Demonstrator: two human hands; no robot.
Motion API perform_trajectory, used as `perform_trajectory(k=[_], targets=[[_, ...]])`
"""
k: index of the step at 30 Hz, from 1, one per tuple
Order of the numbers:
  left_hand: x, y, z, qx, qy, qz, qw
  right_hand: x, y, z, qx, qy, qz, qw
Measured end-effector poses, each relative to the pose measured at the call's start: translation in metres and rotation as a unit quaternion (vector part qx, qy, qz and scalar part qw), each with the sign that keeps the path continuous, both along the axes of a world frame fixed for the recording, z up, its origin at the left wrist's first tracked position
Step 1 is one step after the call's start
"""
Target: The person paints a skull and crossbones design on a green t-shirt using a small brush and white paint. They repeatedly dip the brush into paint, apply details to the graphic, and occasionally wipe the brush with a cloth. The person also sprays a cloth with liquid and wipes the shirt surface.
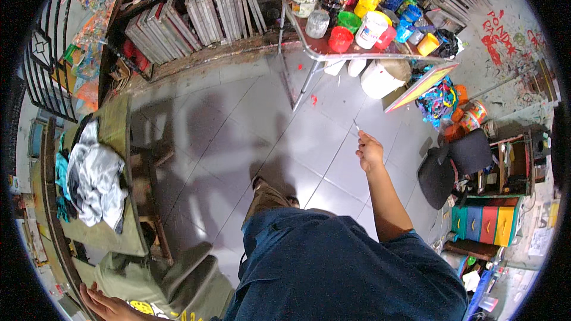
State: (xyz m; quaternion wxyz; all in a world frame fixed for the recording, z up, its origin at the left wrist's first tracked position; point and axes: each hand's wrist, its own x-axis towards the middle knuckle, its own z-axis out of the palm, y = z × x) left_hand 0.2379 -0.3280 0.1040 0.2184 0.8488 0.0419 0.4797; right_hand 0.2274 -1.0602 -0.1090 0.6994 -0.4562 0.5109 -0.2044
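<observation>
My right hand [370, 150] is raised over the tiled floor, its fingers closed around a thin pale tool [356, 123] with a narrow dark tip; its exact kind is too small to make out. At the lower left, my left hand [100, 304] has its fingers stretched out and holds nothing that I can see. It is at the near-left edge of an olive-green cloth [134, 274] with a yellow and white print; whether it touches the cloth I cannot tell. Beyond that, a crumpled silvery-grey cloth [98, 175] lies on a wooden board [134, 226].
A folding table [333, 54] at the back holds several paint pots, with a white bucket [380, 80] below it. Flat frames [205, 18] fill a shelf at back left. A black chair [437, 178] and colourful drawers [486, 226] stand to the right.
</observation>
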Motion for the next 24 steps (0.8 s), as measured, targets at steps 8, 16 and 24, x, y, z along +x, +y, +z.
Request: perform_trajectory(k=[8,16,24], targets=[[0.136,-0.157,-0.038,-0.044,0.103,-0.044,0.993,0.231,-0.160,0.079,-0.503,-0.026,0.176,0.846],[0.224,-0.248,-0.088,-0.008,0.129,-0.077,0.989,0.457,-0.343,0.127,-0.637,0.384,0.360,0.563],[0.171,-0.266,-0.112,-0.006,0.273,0.037,0.961,0.545,-0.359,0.100,-0.699,0.388,0.375,0.470]])
